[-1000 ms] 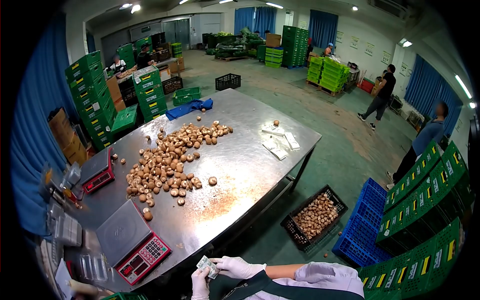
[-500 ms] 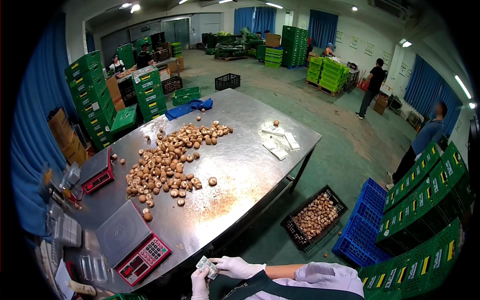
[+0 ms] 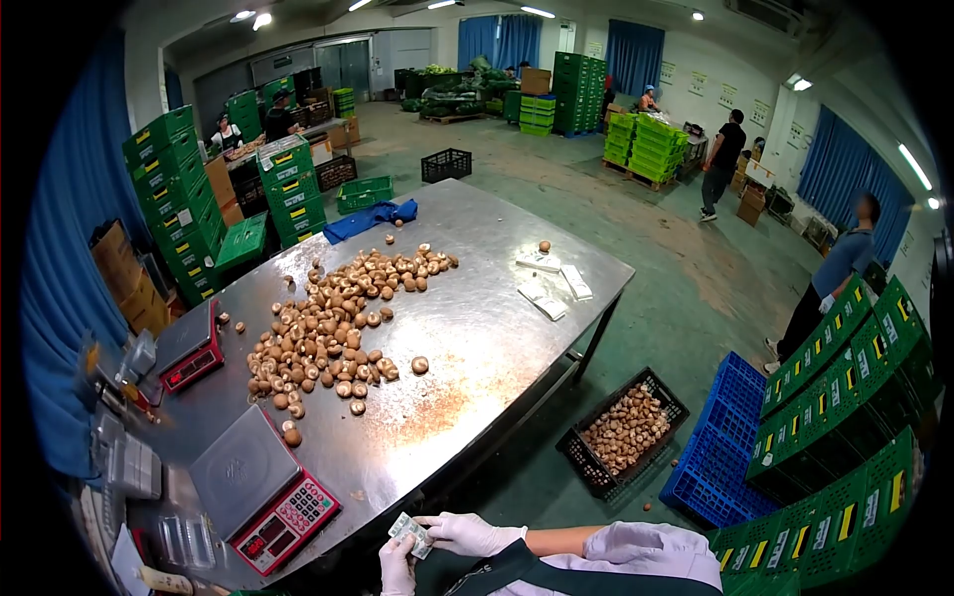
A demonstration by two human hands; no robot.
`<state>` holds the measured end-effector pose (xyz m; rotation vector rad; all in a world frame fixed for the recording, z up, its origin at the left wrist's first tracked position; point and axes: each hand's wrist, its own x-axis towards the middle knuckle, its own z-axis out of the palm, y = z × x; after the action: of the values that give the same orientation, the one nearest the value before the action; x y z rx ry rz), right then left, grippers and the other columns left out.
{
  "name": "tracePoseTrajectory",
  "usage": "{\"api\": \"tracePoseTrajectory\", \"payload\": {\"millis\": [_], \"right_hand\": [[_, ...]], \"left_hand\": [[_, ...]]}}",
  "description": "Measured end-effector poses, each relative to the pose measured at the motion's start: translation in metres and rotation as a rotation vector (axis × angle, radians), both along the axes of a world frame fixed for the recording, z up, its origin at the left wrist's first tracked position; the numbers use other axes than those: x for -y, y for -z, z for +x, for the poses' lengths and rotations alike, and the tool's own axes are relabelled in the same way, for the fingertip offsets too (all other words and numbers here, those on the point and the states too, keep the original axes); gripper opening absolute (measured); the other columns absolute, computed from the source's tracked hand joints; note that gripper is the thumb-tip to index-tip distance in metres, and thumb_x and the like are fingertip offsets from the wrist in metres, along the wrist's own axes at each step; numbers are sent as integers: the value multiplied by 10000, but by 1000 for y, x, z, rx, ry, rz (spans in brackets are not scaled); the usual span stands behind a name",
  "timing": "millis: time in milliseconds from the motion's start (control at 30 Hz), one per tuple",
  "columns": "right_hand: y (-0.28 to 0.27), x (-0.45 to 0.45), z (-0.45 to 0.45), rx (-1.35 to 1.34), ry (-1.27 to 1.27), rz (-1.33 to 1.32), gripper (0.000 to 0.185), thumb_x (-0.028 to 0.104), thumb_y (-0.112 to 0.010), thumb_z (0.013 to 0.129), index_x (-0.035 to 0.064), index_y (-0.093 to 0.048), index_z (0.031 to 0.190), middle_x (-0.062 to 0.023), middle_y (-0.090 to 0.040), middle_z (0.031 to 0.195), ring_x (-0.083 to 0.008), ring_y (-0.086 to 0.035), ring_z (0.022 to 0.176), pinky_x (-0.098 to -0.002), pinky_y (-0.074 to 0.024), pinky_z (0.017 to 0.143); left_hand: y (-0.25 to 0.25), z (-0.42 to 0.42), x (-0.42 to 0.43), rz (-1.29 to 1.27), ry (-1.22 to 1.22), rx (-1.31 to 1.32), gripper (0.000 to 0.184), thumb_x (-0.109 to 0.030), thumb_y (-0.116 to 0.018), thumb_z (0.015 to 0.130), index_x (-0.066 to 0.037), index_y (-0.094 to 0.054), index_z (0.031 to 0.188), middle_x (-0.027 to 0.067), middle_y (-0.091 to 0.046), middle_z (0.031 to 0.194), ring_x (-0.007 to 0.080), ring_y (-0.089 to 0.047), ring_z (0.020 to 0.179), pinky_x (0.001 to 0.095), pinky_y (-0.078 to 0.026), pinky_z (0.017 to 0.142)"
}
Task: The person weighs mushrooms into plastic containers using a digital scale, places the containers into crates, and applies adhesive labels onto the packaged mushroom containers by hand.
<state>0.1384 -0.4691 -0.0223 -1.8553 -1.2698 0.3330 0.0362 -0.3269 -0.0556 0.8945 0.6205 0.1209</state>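
Note:
Near the bottom edge, my gloved left hand (image 3: 397,566) holds a small white printed packet (image 3: 410,532) with greenish marks, its fingers closed on the packet's lower part. My gloved right hand (image 3: 475,534) pinches the same packet at its right upper side. What the packet contains cannot be made out. To the left, a red digital scale (image 3: 288,524) with a grey pan stands on the metal table (image 3: 487,368). Beyond it lies a loose heap of brown mushrooms (image 3: 333,318). Several white packets (image 3: 542,298) rest at the table's right side.
A second scale (image 3: 189,343) and clear plastic trays (image 3: 186,541) are on the left. A blue cloth (image 3: 370,221) lies at the far edge. On the floor stand a black crate of mushrooms (image 3: 624,432), a blue crate (image 3: 720,447) and stacked green crates (image 3: 845,427). A person (image 3: 850,263) stands at right.
The view has shifted slightly. My hands keep the packet in almost the same place. The person in black at the far right has stepped left, and the nearer person has turned or moved a little.

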Motion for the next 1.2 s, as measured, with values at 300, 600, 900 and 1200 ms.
{"api": "tracePoseTrajectory", "payload": {"millis": [300,600,900,1200], "right_hand": [[1,-3,1,-47,-35,-111,60,117,-586,797,96,-591,853,-35,-508,1256,-251,-559,840,-330,-480,749],[4,-2,2,-1,-67,-76,125,132,-567,802,94,-571,922,-45,-471,1282,-260,-562,841,-354,-494,731],[1,-4,0,-36,-42,-112,56,129,-577,798,98,-595,842,-32,-493,1277,-246,-557,849,-325,-481,754],[-2,-5,0,-48,-41,-127,62,135,-575,800,102,-596,848,-30,-489,1282,-249,-560,832,-323,-481,745]], "left_hand": [[-7,0,1,29,-5,15,267,-64,-504,837,68,-525,1068,121,-612,922,209,-624,795,305,-513,722],[3,-2,-4,22,0,15,248,-54,-509,834,69,-530,1048,124,-617,907,208,-627,781,301,-515,714],[1,-3,-4,1,-16,-11,226,-52,-509,838,65,-539,1029,119,-618,896,198,-626,766,294,-518,694],[-2,-3,-3,-13,-25,2,237,-55,-504,840,56,-537,1048,113,-619,916,197,-626,788,293,-516,703]]}}
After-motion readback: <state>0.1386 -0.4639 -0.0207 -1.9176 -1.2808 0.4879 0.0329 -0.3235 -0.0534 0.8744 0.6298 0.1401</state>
